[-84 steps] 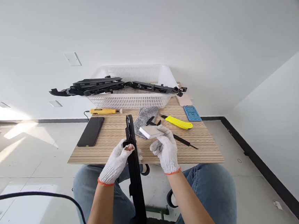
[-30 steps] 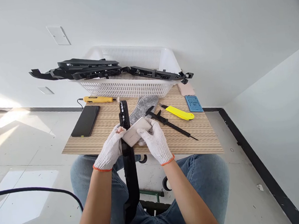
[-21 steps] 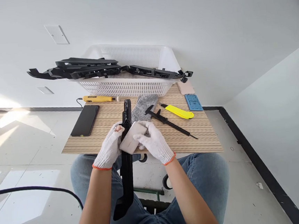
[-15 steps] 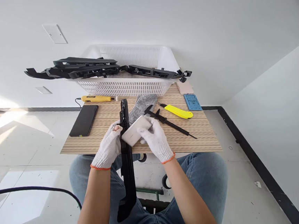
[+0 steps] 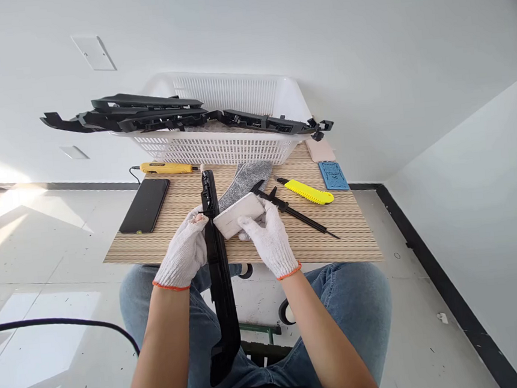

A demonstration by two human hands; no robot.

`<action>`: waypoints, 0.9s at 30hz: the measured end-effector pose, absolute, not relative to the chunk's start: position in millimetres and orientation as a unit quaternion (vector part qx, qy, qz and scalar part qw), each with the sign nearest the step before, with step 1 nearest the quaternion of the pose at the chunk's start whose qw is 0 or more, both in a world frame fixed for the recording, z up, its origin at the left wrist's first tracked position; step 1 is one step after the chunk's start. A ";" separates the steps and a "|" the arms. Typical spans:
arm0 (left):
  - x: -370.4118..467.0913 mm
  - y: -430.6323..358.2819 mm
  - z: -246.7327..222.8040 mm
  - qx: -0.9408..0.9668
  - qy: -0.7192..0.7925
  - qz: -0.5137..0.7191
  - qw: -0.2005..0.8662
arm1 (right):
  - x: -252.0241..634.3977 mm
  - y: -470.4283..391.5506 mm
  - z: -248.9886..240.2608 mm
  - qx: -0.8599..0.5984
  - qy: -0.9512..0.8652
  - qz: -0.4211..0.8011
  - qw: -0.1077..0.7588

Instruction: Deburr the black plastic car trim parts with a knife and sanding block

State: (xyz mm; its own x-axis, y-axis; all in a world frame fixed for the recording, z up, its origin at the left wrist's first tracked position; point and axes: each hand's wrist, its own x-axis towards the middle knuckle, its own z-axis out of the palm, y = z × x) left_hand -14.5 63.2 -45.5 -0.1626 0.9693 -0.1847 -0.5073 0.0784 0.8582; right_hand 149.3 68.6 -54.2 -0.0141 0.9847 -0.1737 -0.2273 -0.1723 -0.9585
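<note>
My left hand (image 5: 185, 248), in a white knit glove with an orange cuff, is closed around the upper part of a long black plastic trim piece (image 5: 222, 288). The piece stands lengthwise away from me, its curved lower end over my lap. My right hand (image 5: 266, 235), gloved the same way, grips a flat whitish rectangular pad (image 5: 238, 215); the pad's left end meets or nearly meets the trim's right edge. Just beyond lies a grey speckled cloth (image 5: 246, 182), partly under a black caliper (image 5: 289, 208).
A white plastic basket (image 5: 218, 148) with several black trim pieces (image 5: 152, 114) stands at the back. On the table (image 5: 336, 249) lie a yellow corded tool (image 5: 168, 167), a black phone (image 5: 145, 206), a yellow utility knife (image 5: 308, 191), a blue square (image 5: 333, 176) and a pink item (image 5: 320, 150).
The trim's far end has tilted slightly left and its lower end has swung right. The pad in my right hand has shifted up and to the right, and its face shows more fully.
</note>
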 end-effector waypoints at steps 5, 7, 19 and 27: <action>-14.2 63.1 -45.4 0.287 0.420 0.638 0.578 | 152.3 68.3 -54.0 -0.449 -0.413 0.647 0.458; -13.5 60.9 -43.5 0.281 0.424 0.626 0.590 | 150.5 67.7 -52.7 -0.447 -0.414 0.654 0.448; -20.2 69.9 -61.1 0.259 0.393 0.661 0.585 | 146.5 71.3 -49.9 -0.456 -0.400 0.658 0.447; -15.7 65.4 -50.5 0.274 0.401 0.635 0.601 | 151.1 69.5 -47.2 -0.517 -0.406 0.624 0.422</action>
State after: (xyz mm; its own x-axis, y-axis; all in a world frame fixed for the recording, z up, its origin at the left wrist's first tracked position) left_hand -15.7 65.4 -50.5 -0.1277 0.9829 -0.1330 -0.5436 0.0428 0.8383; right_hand 151.1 69.5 -47.2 -0.1089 0.9469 -0.3026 -0.1084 -0.3139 -0.9432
